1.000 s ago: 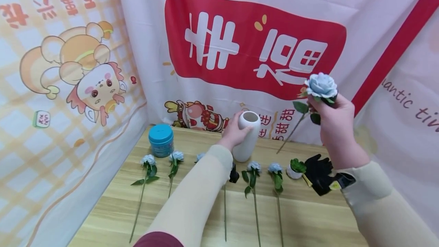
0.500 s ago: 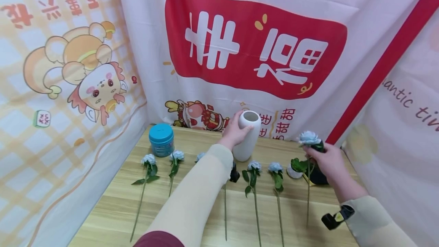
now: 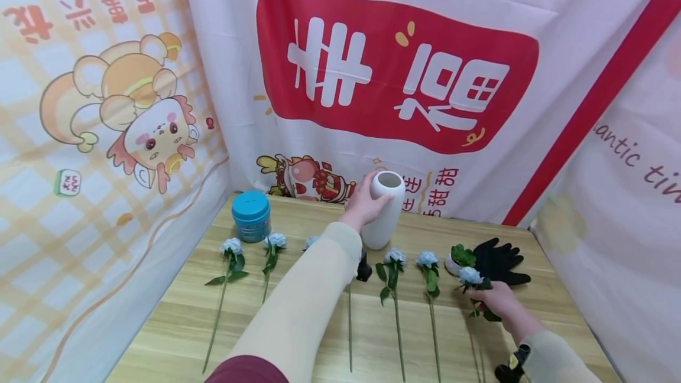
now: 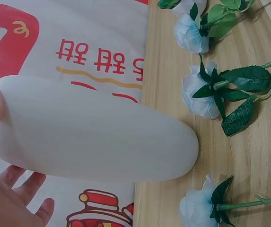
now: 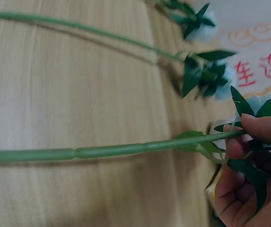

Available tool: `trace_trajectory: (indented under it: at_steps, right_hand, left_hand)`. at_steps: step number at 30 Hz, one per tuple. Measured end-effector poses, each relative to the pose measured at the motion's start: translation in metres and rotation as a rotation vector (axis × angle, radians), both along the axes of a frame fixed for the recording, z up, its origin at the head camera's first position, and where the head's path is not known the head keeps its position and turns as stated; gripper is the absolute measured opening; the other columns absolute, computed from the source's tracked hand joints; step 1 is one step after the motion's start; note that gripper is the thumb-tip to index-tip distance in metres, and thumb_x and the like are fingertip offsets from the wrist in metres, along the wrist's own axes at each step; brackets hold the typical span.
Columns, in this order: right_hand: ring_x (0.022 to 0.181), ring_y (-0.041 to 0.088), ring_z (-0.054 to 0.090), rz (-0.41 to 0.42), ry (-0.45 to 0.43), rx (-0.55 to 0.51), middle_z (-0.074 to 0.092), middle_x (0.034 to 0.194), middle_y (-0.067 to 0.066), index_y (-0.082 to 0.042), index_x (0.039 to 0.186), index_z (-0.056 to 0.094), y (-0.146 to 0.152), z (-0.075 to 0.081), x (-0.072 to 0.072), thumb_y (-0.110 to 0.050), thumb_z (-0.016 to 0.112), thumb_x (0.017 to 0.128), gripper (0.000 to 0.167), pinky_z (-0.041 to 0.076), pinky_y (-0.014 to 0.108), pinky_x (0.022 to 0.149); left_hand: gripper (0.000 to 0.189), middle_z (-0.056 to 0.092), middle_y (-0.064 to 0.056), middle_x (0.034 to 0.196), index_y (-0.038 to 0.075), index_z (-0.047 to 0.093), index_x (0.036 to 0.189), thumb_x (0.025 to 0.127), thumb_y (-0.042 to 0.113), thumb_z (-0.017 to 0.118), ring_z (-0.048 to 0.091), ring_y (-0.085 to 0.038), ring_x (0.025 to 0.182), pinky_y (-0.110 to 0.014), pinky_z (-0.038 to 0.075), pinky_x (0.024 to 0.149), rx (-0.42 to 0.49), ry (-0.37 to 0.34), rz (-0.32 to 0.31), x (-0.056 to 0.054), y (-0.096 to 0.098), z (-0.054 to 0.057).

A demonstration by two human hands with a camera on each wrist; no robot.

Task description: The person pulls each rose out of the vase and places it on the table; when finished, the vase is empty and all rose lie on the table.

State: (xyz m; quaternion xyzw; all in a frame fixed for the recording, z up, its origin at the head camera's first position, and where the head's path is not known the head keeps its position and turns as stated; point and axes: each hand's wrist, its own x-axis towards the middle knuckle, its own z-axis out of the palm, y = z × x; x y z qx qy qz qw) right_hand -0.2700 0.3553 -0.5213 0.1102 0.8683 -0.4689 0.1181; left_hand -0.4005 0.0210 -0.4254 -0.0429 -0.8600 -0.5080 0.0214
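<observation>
A tall white vase (image 3: 384, 217) stands near the back of the table, its round mouth facing up. My left hand (image 3: 365, 203) grips it just below the rim, thumb on one side and fingers on the other. At the table's right side, my right hand (image 3: 497, 303) pinches an artificial pale blue rose (image 3: 470, 276) by its stem, just under the bloom. In the right wrist view the rose's green stem (image 5: 107, 149) stretches out low over the wood. To its left lie more blue roses, among them one rose (image 3: 427, 259) and another rose (image 3: 394, 256).
A blue lidded tub (image 3: 251, 217) stands at the back left. Beside the right hand are a small potted plant (image 3: 461, 256) and a black glove (image 3: 500, 260). Further roses lie at left, including one rose (image 3: 231, 246). A printed cloth (image 3: 340, 146) hangs behind the table (image 3: 298, 217).
My right hand has come down from above the table to its right side, bringing the rose low beside the others. The left hand and the vase have stayed in place.
</observation>
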Motion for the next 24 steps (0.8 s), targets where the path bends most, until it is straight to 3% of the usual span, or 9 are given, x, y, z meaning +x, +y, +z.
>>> trace_trajectory:
  at_steps: [7, 15, 21, 24]
  right_hand:
    - [0.075, 0.022, 0.058, -0.01, -0.092, 0.005, 0.064, 0.075, 0.007, 0.004, 0.088, 0.067, 0.007, -0.022, -0.002, -0.01, 0.068, 0.09, 0.014, 0.045, 0.037, 0.073]
    - [0.062, 0.016, 0.052, -0.106, -0.078, -0.082, 0.057, 0.074, 0.004, -0.002, 0.077, 0.06, 0.014, -0.035, 0.006, -0.01, 0.067, 0.09, 0.017, 0.048, 0.031, 0.06]
    - [0.05, 0.012, 0.042, -0.075, -0.075, 0.001, 0.042, 0.057, -0.002, -0.01, 0.065, 0.049, 0.007, -0.022, 0.003, -0.029, 0.067, 0.094, 0.039, 0.043, 0.031, 0.05]
    - [0.067, 0.026, 0.058, 0.018, -0.137, 0.102, 0.055, 0.072, 0.013, 0.005, 0.082, 0.054, 0.003, -0.002, 0.0, -0.05, 0.058, 0.096, 0.057, 0.052, 0.041, 0.058]
  left_hand:
    - [0.078, 0.041, -0.004, 0.15, 0.031, 0.029, 0.155, 0.09, 0.047, 0.069, 0.045, -0.03, 0.131, -0.058, 0.031, 0.105, -0.007, 0.001, -0.005, -0.001, 0.001, -0.002]
    - [0.076, 0.041, -0.003, 0.15, 0.034, 0.029, 0.154, 0.091, 0.047, 0.069, 0.045, -0.029, 0.131, -0.058, 0.029, 0.105, 0.004, -0.003, -0.03, 0.003, 0.008, -0.001]
    - [0.079, 0.041, -0.003, 0.151, 0.032, 0.029, 0.155, 0.089, 0.044, 0.071, 0.044, -0.029, 0.132, -0.057, 0.034, 0.106, 0.03, -0.008, -0.024, 0.002, 0.005, -0.004]
    - [0.093, 0.032, -0.006, 0.157, 0.026, 0.018, 0.159, 0.087, 0.045, 0.074, 0.037, -0.029, 0.139, -0.052, 0.031, 0.11, 0.08, -0.06, -0.028, 0.001, -0.002, -0.009]
